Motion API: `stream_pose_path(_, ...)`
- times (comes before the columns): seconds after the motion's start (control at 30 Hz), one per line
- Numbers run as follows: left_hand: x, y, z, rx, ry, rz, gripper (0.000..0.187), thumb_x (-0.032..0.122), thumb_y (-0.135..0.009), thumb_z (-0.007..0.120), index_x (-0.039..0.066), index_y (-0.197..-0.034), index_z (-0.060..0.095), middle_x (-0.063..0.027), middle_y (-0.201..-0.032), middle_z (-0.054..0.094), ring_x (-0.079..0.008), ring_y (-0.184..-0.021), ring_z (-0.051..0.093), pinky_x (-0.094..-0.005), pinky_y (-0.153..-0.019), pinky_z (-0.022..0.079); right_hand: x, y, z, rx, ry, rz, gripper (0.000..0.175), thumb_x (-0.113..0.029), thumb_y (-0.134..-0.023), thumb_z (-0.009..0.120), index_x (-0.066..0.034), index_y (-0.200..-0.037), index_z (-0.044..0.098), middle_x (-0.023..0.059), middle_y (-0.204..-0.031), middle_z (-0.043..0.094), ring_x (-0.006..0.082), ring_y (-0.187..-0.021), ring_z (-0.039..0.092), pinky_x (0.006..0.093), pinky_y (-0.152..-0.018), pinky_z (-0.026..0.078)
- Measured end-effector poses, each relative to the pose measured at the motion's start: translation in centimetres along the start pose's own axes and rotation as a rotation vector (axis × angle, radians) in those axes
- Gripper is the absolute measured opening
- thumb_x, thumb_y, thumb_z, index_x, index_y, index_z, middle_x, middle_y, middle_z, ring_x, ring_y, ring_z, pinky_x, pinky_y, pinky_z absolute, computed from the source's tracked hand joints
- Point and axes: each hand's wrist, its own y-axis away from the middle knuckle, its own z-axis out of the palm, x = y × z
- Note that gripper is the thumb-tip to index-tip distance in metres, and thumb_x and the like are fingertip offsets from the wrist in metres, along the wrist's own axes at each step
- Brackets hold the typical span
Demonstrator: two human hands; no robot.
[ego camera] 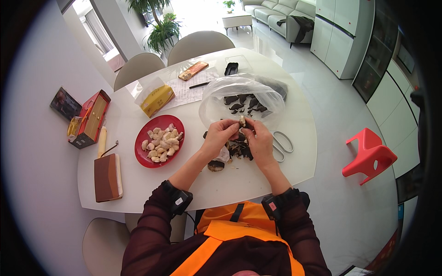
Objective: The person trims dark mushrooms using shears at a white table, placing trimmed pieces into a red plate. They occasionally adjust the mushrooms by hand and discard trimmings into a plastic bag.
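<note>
Between the fingertips of both my hands is a partly peeled water caltrop, its pale flesh showing above dark shell. My left hand pinches it from the left, and my right hand grips it from the right. Broken black shells lie on the table under my hands, partly hidden by them. Just beyond, a clear plastic bag lies open with several dark, horned water caltrops inside. Scissors with grey loop handles rest beside my right hand, blades hidden. Peeled pale kernels fill a red plate to the left.
The white table also bears a yellow tissue pack, written sheets, a pen, a phone, a black tray, a brown notebook and a red box. A red stool stands on the right.
</note>
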Motion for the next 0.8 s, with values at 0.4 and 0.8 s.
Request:
stream_pose_path(0.4, 0.14, -0.15, -0.43, 0.043, -0.023, -0.117, 0.020, 0.017, -0.090, 0.061, 0.000, -0.099, 0.063, -0.0023, -0.078, 0.062, -0.0084, -0.067, 0.056, -0.0218, -0.063, 0.046, 0.12, 0.28, 0.17, 0.011, 0.163, -0.172, 0.026, -0.005, -0.075, 0.068, -0.0017, -0.101, 0.063, 0.0146, -0.087, 0.063, 0.0332, -0.083, 0.060, 0.0389, -0.071, 0.049)
stream_pose_path(0.8, 0.77, 0.03, -0.11, -0.010, -0.104, -0.039, 0.018, 0.016, -0.088, 0.064, 0.000, -0.098, 0.063, -0.0021, -0.079, 0.063, -0.0080, -0.067, 0.056, -0.0215, -0.062, 0.046, -0.09, 0.10, 0.08, 0.009, -0.045, 0.004, 0.023, -0.004, -0.078, 0.066, 0.0006, -0.101, 0.063, 0.0154, -0.086, 0.064, 0.0330, -0.078, 0.061, 0.0380, -0.068, 0.049)
